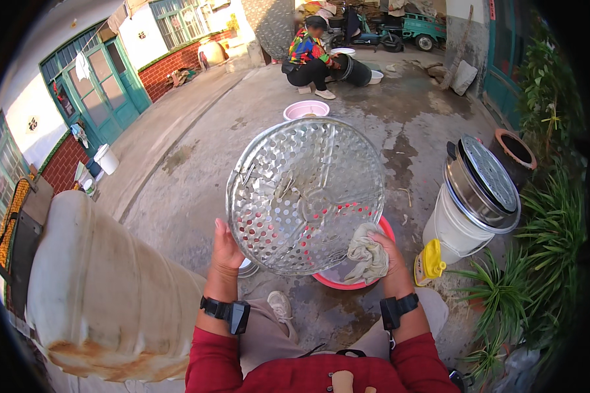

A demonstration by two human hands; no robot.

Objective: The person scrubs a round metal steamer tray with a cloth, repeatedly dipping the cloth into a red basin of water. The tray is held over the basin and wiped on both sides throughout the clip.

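A round, perforated metal steamer rack is held up in front of me, tilted, its bent wire pieces and dull patches showing. My left hand grips the rack's left rim, with the thumb up and the other fingers hidden behind it. On the lower right, my right hand holds a wet, greyish cloth against the rack's edge. Beneath the rack stands a red basin, mostly covered by it; the basin's red shows through the holes. Part of a shiny metal vessel peeks out below my left hand.
To the right are a yellow bottle, a white bucket topped with metal pots, and potted plants. A large pale tank stands left. Ahead, a pink basin and a squatting person with a black bucket.
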